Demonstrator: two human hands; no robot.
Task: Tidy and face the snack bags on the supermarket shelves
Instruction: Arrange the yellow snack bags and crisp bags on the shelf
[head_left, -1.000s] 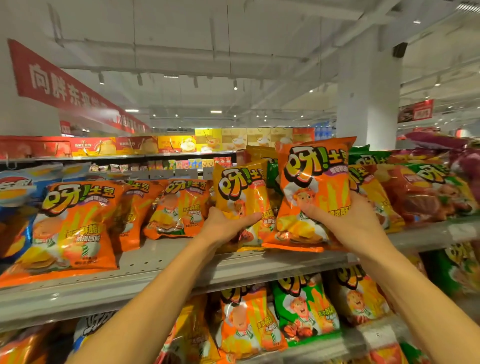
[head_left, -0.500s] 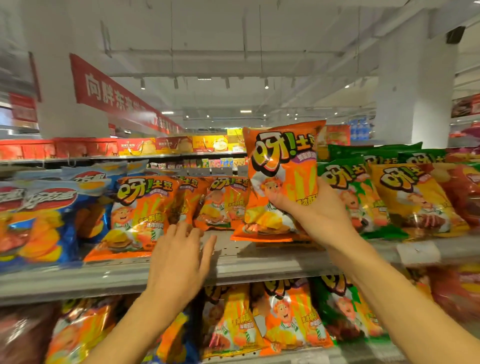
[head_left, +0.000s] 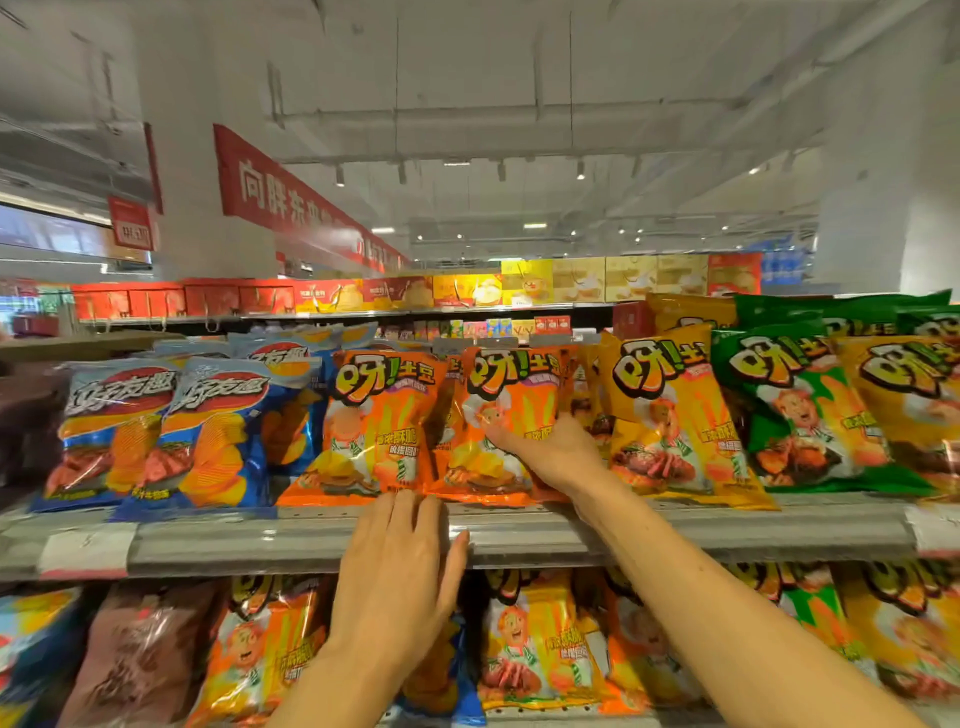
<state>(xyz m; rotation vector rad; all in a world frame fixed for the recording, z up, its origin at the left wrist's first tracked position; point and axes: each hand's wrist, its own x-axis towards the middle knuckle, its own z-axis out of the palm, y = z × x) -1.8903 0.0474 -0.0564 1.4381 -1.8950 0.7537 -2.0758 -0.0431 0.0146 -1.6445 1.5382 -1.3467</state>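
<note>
The right hand (head_left: 550, 452) is lying on the front of an orange bag (head_left: 501, 431), with the thumb and fingers spread around its right side and gripping it. This bag is standing upright on the shelf (head_left: 675, 530), just beside a second orange bag (head_left: 374, 426) on its left, and the two are touching at their edges. A yellow bag (head_left: 670, 415) is standing just to the right of the hand, and a green bag (head_left: 800, 415) is leaning next to it. Two blue bags (head_left: 171, 431) are standing at the left end of the row. The left hand (head_left: 400, 577) is hovering open in front of the shelf edge, fingers together and pointing up, holding nothing; its fingertips are reaching the bottom edge of the orange bags. More bags are filling the lower shelf (head_left: 519, 717) behind both forearms.
</note>
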